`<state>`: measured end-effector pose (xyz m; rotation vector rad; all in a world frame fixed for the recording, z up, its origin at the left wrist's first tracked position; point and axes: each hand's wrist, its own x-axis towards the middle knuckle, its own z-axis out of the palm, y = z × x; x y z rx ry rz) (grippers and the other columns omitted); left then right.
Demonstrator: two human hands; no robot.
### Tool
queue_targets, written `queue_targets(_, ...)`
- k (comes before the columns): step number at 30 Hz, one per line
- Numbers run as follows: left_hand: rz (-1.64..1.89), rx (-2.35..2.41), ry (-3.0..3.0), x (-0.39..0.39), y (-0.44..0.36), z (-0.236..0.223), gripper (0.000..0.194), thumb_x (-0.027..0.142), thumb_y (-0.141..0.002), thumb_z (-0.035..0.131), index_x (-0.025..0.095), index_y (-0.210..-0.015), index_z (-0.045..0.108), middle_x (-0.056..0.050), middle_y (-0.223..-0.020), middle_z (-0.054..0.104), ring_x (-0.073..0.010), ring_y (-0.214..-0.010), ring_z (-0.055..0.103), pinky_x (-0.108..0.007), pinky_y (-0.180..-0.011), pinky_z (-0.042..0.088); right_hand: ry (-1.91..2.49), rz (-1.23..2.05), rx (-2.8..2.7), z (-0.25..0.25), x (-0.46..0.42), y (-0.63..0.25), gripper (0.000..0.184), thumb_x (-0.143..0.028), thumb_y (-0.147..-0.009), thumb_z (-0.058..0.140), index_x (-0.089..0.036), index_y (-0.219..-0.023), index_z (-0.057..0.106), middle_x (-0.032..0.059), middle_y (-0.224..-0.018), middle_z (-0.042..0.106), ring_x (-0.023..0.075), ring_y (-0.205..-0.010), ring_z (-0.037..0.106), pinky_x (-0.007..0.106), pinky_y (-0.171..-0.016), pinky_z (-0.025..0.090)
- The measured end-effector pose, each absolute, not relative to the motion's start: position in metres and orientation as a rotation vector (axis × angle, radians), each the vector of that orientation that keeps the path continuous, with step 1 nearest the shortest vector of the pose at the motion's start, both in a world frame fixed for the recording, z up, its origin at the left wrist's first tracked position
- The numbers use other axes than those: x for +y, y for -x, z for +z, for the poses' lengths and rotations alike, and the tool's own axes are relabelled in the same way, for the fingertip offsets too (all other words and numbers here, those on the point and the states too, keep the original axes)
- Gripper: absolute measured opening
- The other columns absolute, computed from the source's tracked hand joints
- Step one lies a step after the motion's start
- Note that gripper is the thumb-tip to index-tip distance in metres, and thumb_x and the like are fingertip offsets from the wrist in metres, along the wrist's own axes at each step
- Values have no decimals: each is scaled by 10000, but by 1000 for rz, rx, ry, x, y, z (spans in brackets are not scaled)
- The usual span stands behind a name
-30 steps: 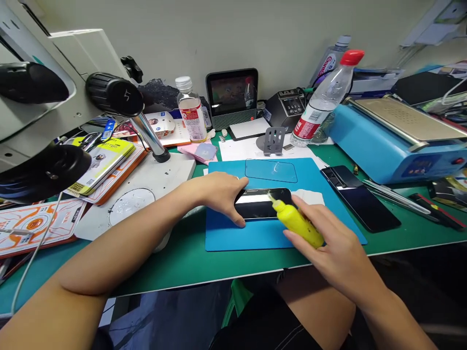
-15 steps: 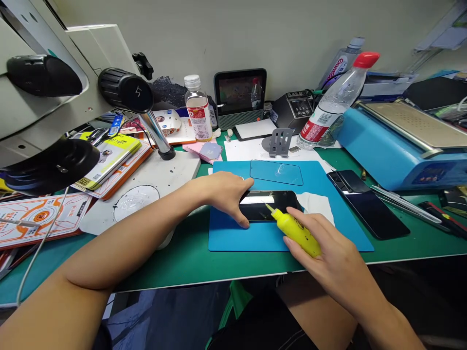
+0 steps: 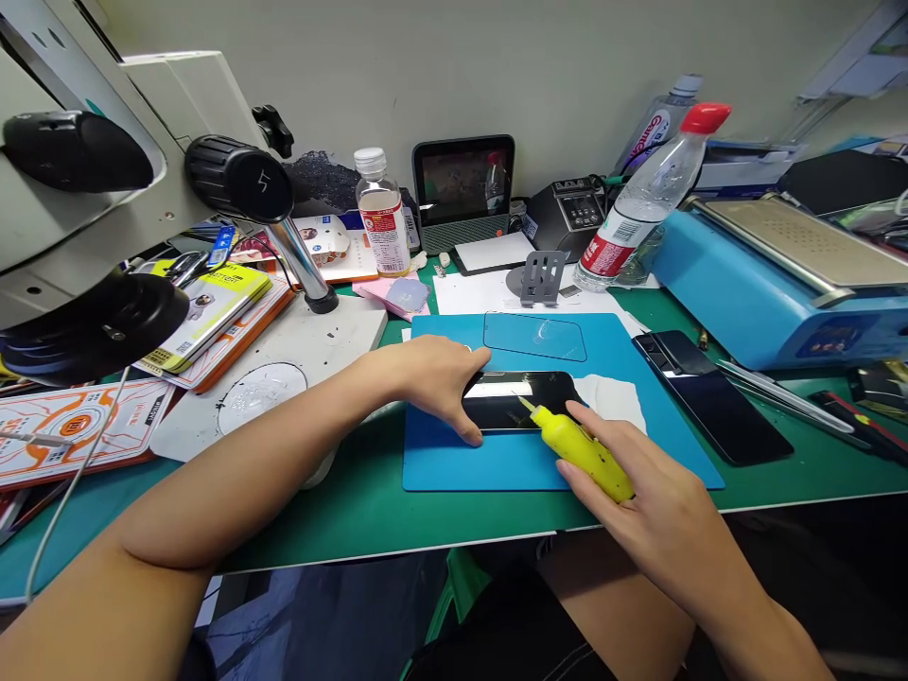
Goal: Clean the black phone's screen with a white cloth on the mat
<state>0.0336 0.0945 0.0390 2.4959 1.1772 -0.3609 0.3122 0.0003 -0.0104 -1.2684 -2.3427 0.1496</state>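
A green table [image 3: 355, 520] spans the frame. A white microscope [image 3: 181, 95] fills the upper left, and a blue machine [image 3: 744, 284] with a perforated metal top occupies the right side. At the centre lies a blue mat [image 3: 461, 468]. Behind it, at upper centre, stands a dark display [image 3: 464, 184]; to its right, a red-capped bottle [image 3: 617, 241] leans beside the blue machine.

The person's left hand [image 3: 436, 378], at centre, is clamped on the left end of a glossy black phone [image 3: 497, 411], its thumb along the near edge. The right hand [image 3: 653, 473], at lower right of centre, is closed around a yellow squeeze bottle [image 3: 585, 454]. The phone lies flat on the mat, just below a clear panel [image 3: 535, 338] with a thin black border. A second dark phone [image 3: 730, 407] rests at right, overlapping the mat's edge. A white tissue [image 3: 614, 399] lies just beside the held phone's right end. Smallest is the bottle's pale nozzle [image 3: 526, 405], pointed over the phone's surface; contact cannot be told.
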Motion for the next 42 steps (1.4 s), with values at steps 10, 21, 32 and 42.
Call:
queue_targets(10, -371, 1179, -2465, 94, -33, 40, 848, 873, -658, 628, 208, -1174, 529, -126, -1054, 726, -318, -889, 682, -342, -650, 439, 1297, 131, -2342, -8, 2, -319, 446, -411, -995, 590, -283, -1420, 550, 52, -1153, 737, 225, -936, 736, 329, -749, 568)
queue_targets(21, -367, 1173, -2484, 95, -33, 40, 827, 877, -659, 626, 215, -1143, 521, -112, -1024, 718, -304, -856, 673, -330, -618, 408, 1309, 123, -2333, -9, 3, -318, 410, -423, -1002, 581, -275, -1383, 561, 50, -1169, 735, 218, -971, 734, 321, -773, 574)
queue_targets(32, -368, 1174, -2477, 96, -32, 38, 852, 894, -658, 609, 212, -1161, 533, -122, -1043, 719, -312, -890, 677, -335, -652, 430, 1344, 120, -2289, -9, 0, -323, 382, -430, -997, 570, -286, -1351, 571, 54, -1158, 744, 237, -952, 744, 341, -761, 570)
queue_targets(42, -373, 1186, -2472, 94, -34, 41, 828, 881, -654, 623, 214, -1135, 526, -115, -1020, 719, -308, -868, 672, -332, -626, 406, 1330, 100, -2288, -7, -2, -325, 371, -419, -999, 566, -268, -1337, 576, 69, -1171, 739, 246, -986, 744, 344, -813, 568)
